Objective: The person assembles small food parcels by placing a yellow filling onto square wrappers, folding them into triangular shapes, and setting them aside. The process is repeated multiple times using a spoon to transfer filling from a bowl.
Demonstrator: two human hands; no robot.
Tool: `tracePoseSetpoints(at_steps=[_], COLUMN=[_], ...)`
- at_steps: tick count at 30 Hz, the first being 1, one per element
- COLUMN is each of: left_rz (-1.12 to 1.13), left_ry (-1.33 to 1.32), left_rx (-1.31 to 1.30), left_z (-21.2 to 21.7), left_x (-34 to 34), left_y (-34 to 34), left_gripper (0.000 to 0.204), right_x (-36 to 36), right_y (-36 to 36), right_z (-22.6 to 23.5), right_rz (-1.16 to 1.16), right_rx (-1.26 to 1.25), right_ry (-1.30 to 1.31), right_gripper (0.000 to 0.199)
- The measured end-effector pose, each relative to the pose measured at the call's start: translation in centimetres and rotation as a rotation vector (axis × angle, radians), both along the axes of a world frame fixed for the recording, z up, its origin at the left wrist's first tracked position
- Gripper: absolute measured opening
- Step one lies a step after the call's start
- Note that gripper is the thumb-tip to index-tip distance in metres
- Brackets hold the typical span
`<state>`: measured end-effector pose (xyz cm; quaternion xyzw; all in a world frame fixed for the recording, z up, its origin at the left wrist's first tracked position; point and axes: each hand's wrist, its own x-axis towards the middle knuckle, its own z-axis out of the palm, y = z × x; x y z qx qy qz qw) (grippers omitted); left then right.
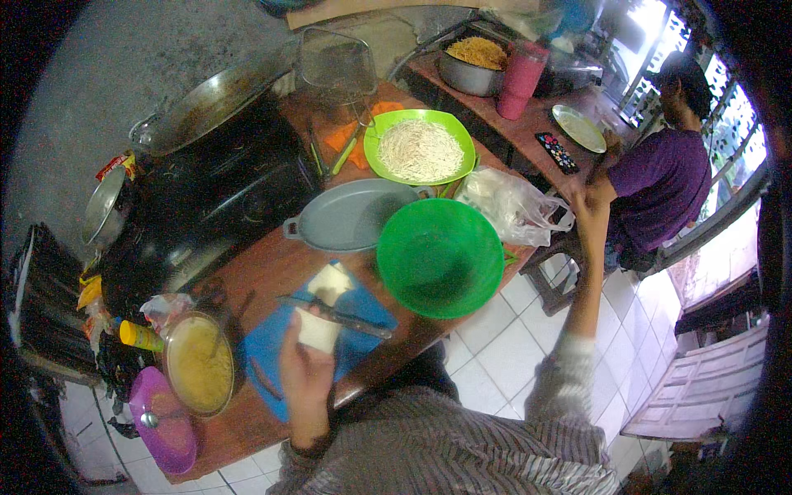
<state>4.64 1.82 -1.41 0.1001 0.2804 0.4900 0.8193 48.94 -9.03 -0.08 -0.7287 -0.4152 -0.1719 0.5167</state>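
Note:
My left hand point(307, 379) grips a pale white block point(317, 332) over a blue cutting board point(365, 299); its exact kind is not clear. Just beyond it on the board rests another white piece point(332, 280). A dark-handled knife point(361, 322) lies across the board between the two pieces. My right arm reaches far out to the right, where my right hand point(587, 200) is beside the loose end of a clear plastic bag point(507, 202). Its fingers are too blurred to show whether they hold the bag. Near the board stands a green basin point(440, 257).
A grey oval dish point(355, 216) and a lime bowl of pale shreds point(420, 150) stand behind. To the left are a black stove point(223, 206), a bowl of yellow food point(200, 363) and a purple lid point(163, 421). A person in purple point(660, 181) sits at right.

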Motion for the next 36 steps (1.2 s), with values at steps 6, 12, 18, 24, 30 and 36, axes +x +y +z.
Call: tracePoseSetpoints(at_steps=[6, 12, 18, 24, 30, 36], left_rz=[-0.030, -0.002, -0.014, -0.033, -0.026, 0.010], left_ry=[0.027, 0.025, 0.004, -0.005, -0.002, 0.035], left_rx=[-0.043, -0.061, -0.054, -0.076, -0.102, -0.108], left_z=[-0.3, -0.6, -1.1, -1.4, -1.0, -1.0], left_x=[0.0, -0.3, -0.6, -0.8, -0.8, -0.7], left_y=[-0.3, -0.2, -0.2, -0.2, -0.4, -0.3], left_gripper=[0.019, 0.018, 0.016, 0.015, 0.015, 0.014], right_x=[6.3, 6.2, 3.6, 2.6, 3.3, 0.9], right_y=[9.8, 11.9, 10.9, 9.1, 6.5, 5.9], right_z=[0.3, -3.6, -0.3, -2.1, -3.8, -4.9], right_rz=[0.471, 0.522, 0.519, 0.560, 0.422, 0.171], right_rx=[-0.833, -1.106, -1.153, -0.666, -0.431, 0.135], right_ry=[0.232, 0.166, 0.511, 0.763, 0.668, 0.635], right_gripper=[0.037, 0.063, 0.065, 0.077, 0.050, 0.043])
